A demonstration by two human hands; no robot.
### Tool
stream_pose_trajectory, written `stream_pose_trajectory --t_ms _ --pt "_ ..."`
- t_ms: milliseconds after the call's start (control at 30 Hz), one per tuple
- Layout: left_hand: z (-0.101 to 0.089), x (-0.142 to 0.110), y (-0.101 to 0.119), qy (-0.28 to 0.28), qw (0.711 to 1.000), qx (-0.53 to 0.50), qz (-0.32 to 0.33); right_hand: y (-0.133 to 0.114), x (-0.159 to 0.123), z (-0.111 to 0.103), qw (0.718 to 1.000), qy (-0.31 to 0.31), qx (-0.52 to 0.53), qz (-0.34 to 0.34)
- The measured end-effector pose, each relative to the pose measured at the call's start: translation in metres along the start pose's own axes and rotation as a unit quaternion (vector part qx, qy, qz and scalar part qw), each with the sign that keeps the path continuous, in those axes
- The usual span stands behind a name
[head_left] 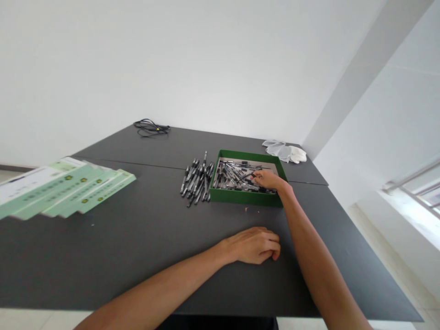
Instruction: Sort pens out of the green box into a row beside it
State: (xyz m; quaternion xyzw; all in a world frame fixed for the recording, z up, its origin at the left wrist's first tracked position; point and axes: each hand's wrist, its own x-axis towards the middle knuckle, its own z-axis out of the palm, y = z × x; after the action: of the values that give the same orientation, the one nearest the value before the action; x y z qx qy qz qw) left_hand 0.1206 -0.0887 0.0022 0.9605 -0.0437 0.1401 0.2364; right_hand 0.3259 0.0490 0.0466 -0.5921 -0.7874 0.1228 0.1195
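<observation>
A green open box (pixel 247 197) holds a jumble of black-and-clear pens (pixel 233 175). My right hand (pixel 266 178) reaches over its right side, fingers pinched on a pen (pixel 246 175) above the others. Just left of the box, touching or very near its wall, lies a loose heap of similar pens (pixel 197 179). My left hand (pixel 256 245) rests on the table in front of the box, its fingers curled in and no object showing in them.
Fanned green-and-white booklets (pixel 82 188) lie on the dark table (pixel 144 247) at left. A coiled black cable (pixel 151 127) is at the back left. White gloves (pixel 285 151) lie at the back right, near the wall. Small scraps (pixel 246 209) lie before the box.
</observation>
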Motion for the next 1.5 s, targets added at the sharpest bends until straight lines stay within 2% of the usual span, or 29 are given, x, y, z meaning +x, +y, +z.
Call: stream_pose_trajectory --t_ms 100,200,300,400,767,967,1133,1233,1367,1500 --pt "-0.0003 -0.0001 0.0005 -0.005 1.000 0.001 -0.003 0.0023 0.0025 -0.0020 0.997 0.059 0.048 -0.022" --pt "0.0003 -0.0002 -0.0005 -0.003 1.000 0.007 0.002 0.0019 0.0038 -0.0054 0.982 0.162 0.088 -0.029" --pt "0.0014 -0.0003 -0.0021 0.002 1.000 0.008 0.010 0.0007 0.0020 -0.0080 0.967 0.224 0.118 -0.010" --pt "0.0021 -0.0002 -0.0028 0.003 1.000 0.008 0.013 0.0011 -0.0004 -0.0084 0.963 0.235 0.133 0.023" --pt "0.0020 -0.0004 -0.0028 -0.004 1.000 0.004 0.008 0.0070 0.0036 -0.0062 0.948 0.270 0.165 0.041" --pt "0.0022 -0.0004 -0.0025 -0.001 1.000 0.008 0.008 0.0042 0.0036 -0.0080 0.965 0.228 0.126 0.030" --pt "0.0012 -0.0003 -0.0031 0.001 1.000 0.010 0.021 0.0030 0.0038 -0.0032 0.980 0.155 0.123 -0.032" --pt "0.0009 -0.0004 -0.0030 0.000 1.000 0.006 0.020 0.0031 0.0046 -0.0039 0.976 0.167 0.124 -0.068" --pt "0.0008 0.0000 -0.0021 -0.007 1.000 0.009 0.010 0.0040 0.0048 -0.0053 0.972 0.199 0.113 -0.059" --pt "-0.0004 0.0007 -0.0011 -0.015 1.000 0.003 0.005 0.0073 0.0043 -0.0006 0.987 0.128 0.093 -0.030"
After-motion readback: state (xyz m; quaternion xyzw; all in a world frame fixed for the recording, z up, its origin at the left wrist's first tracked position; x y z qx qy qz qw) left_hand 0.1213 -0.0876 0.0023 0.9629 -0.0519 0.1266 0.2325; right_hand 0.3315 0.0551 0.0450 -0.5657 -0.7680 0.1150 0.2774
